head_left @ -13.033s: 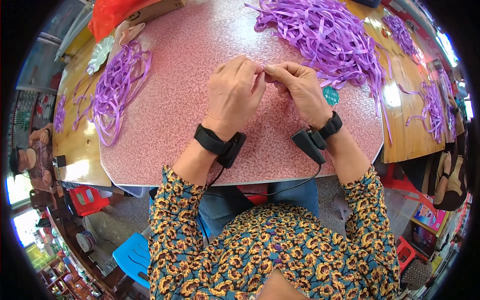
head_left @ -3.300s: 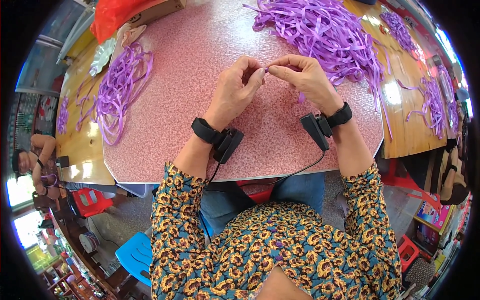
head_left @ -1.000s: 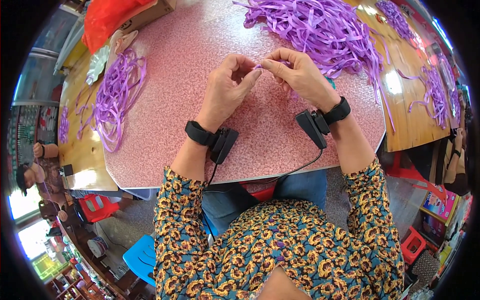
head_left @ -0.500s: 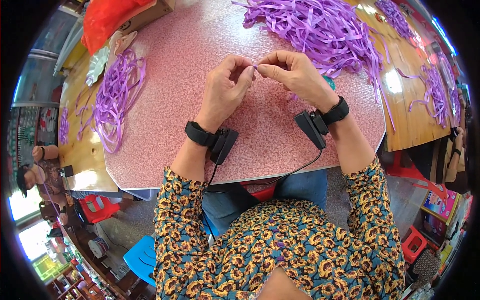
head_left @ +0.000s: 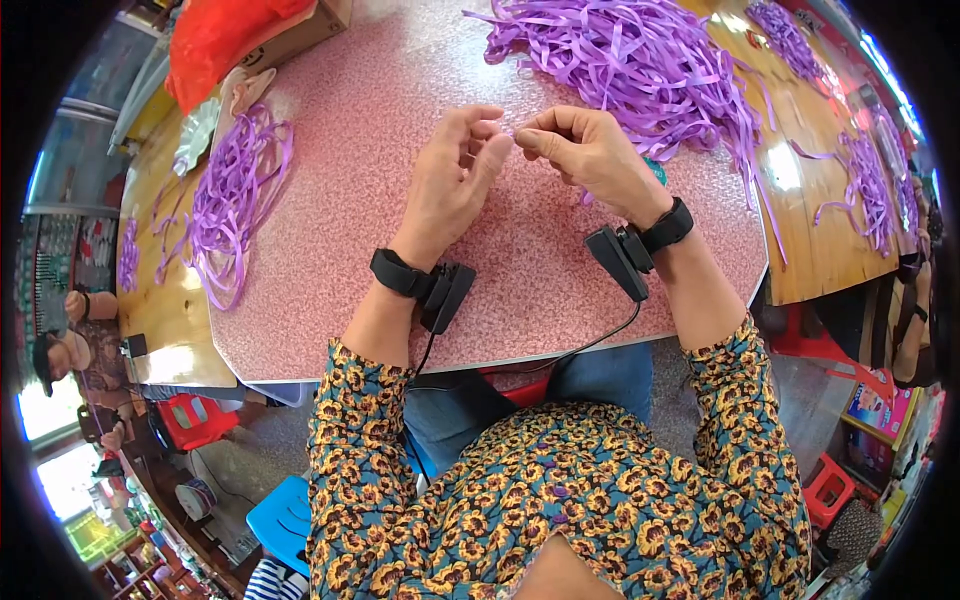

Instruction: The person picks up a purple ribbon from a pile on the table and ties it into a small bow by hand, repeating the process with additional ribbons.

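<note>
Above the pink speckled table [head_left: 330, 240], my left hand [head_left: 455, 185] has its fingers apart and shows nothing in its grasp. My right hand [head_left: 590, 155] is just to its right, thumb and forefinger pinched together. A short bit of purple ribbon [head_left: 586, 198] shows under the right palm; the rest of it is hidden by the hand. Close behind the right hand lies a big tangled heap of purple ribbons [head_left: 640, 70]. A small green object [head_left: 656, 171] is partly covered by my right wrist.
A smaller bunch of purple ribbons [head_left: 225, 200] lies at the table's left edge. Far left are a red plastic bag [head_left: 215, 50] and a cardboard box [head_left: 300, 35]. More ribbons [head_left: 865, 185] lie on the wooden table at right. Other people sit at both sides.
My left fingers have parted and drawn slightly left from the small purple piece both hands were pinching. My right hand stays pinched in nearly the same place.
</note>
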Demonstrator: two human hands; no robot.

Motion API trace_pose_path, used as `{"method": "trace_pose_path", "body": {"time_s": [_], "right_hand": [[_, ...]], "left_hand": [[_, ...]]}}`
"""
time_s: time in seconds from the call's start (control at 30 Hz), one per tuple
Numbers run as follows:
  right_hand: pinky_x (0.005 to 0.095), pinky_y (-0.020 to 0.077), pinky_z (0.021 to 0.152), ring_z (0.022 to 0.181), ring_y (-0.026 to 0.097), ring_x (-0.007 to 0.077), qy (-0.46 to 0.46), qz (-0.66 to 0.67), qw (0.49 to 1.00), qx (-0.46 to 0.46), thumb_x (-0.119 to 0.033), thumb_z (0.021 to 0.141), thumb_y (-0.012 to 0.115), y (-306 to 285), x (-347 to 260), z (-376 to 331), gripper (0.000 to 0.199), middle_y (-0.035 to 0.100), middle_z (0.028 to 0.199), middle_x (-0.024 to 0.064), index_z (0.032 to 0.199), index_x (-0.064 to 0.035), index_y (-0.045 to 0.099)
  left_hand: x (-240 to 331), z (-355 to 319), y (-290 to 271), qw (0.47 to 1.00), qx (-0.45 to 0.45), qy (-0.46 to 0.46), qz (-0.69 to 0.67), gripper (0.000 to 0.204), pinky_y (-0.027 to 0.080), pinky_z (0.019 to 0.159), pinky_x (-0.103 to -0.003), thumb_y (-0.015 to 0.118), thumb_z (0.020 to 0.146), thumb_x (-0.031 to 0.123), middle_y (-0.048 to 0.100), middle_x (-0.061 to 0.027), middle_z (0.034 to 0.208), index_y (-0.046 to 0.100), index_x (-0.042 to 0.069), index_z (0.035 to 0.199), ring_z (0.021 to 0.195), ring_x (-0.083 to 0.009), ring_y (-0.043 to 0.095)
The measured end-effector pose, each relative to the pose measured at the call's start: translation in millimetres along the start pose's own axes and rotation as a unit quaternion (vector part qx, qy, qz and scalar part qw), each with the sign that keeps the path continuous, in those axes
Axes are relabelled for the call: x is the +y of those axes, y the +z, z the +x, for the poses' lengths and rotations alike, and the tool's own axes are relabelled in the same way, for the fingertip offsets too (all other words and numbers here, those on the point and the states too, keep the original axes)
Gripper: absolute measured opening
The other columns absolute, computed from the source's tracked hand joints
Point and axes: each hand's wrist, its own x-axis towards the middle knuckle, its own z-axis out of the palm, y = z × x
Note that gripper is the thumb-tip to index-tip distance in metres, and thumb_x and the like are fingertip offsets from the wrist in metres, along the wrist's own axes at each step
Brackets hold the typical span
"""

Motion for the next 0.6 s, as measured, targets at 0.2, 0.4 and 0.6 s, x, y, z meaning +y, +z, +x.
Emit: {"method": "trace_pose_path", "body": {"time_s": [0.2, 0.4, 0.6], "right_hand": [[0.0178, 0.0361, 0.050, 0.059, 0.046, 0.0001, -0.001, 0.059, 0.997, -0.043, -0.029, 0.096, 0.064, 2, -3, 0, 0.027, 0.058, 0.074, -0.0062, 0.102, -0.0037, 0.068], [0.0190, 0.0331, 0.048, 0.057, 0.042, 0.0007, -0.003, 0.049, 0.994, -0.098, -0.030, 0.095, 0.066, -1, -14, -4, 0.025, 0.051, 0.068, -0.0079, 0.097, -0.0055, 0.069], [0.0200, 0.0341, 0.052, 0.059, 0.043, 0.0020, -0.073, 0.021, 0.980, -0.182, -0.033, 0.094, 0.066, -1, -19, -9, 0.027, 0.049, 0.067, -0.0075, 0.094, -0.0060, 0.066]], "left_hand": [[-8, 1, -2, 0.983, -0.019, 0.114, 0.146, 0.014, 0.049, 0.063, -0.033, 0.062, 0.094, 0.014, 0.063, -0.0121, 0.083, 0.063, 0.002, 0.101, 0.070, -0.0232, 0.062], [20, -3, -16, 0.965, -0.034, 0.118, 0.230, 0.012, 0.046, 0.057, -0.036, 0.060, 0.093, 0.012, 0.059, -0.0145, 0.074, 0.060, 0.001, 0.089, 0.064, -0.0282, 0.060], [31, -21, -37, 0.990, -0.068, 0.048, 0.115, 0.017, 0.043, 0.051, -0.029, 0.056, 0.093, 0.009, 0.058, -0.0073, 0.061, 0.060, 0.001, 0.079, 0.055, -0.0148, 0.056]]}}
